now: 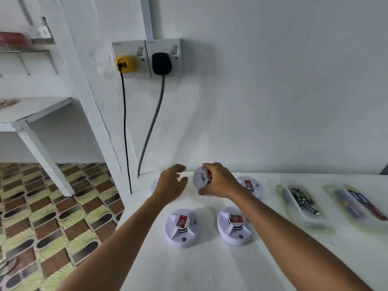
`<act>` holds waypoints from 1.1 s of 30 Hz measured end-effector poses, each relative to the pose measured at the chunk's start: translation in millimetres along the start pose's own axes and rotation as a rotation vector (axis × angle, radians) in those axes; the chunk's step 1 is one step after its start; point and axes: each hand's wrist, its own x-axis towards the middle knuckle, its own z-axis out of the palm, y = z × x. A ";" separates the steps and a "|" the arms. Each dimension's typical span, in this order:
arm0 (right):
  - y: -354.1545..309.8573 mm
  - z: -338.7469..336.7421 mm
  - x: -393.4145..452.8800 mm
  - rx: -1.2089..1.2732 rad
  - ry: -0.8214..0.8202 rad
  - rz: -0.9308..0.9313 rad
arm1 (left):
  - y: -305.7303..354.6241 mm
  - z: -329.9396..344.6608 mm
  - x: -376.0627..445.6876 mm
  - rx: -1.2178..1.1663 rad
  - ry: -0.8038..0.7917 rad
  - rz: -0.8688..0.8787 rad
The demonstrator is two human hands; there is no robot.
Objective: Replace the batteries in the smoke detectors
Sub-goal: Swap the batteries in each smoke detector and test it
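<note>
Several white round smoke detectors with red labels sit on the white table point(189, 269). My right hand point(220, 181) grips one detector point(200, 178) at the back of the table, tilted up on its edge. My left hand point(171, 184) hovers just left of it with fingers spread and relaxed, holding nothing. Another detector point(154, 185) peeks out behind my left hand, mostly hidden. Two detectors lie nearer me, one at front left point(181, 227) and one at front right point(234, 225). A further detector point(249, 185) sits behind my right wrist.
Clear trays on the right hold loose batteries point(303, 199) and a blue and red battery pack point(365, 204). Wall sockets carry a yellow plug point(126, 63) and a black plug point(161, 63), their cables hanging down by the table's left back corner. A patterned floor lies left.
</note>
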 end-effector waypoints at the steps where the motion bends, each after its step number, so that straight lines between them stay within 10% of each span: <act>1: 3.4 3.4 1.4 0.014 -0.032 0.024 | -10.0 -2.4 1.3 0.172 0.026 0.064; 22: 26.9 30.2 21.3 -0.066 -0.225 0.069 | -51.1 3.4 2.1 0.605 -0.070 0.158; 28: 41.9 -38.7 -7.8 0.338 0.241 0.121 | 38.2 54.9 15.3 0.454 -0.113 0.319; 33: 76.3 -91.1 -53.4 0.438 0.286 0.125 | 86.6 146.3 31.7 0.477 -0.424 0.375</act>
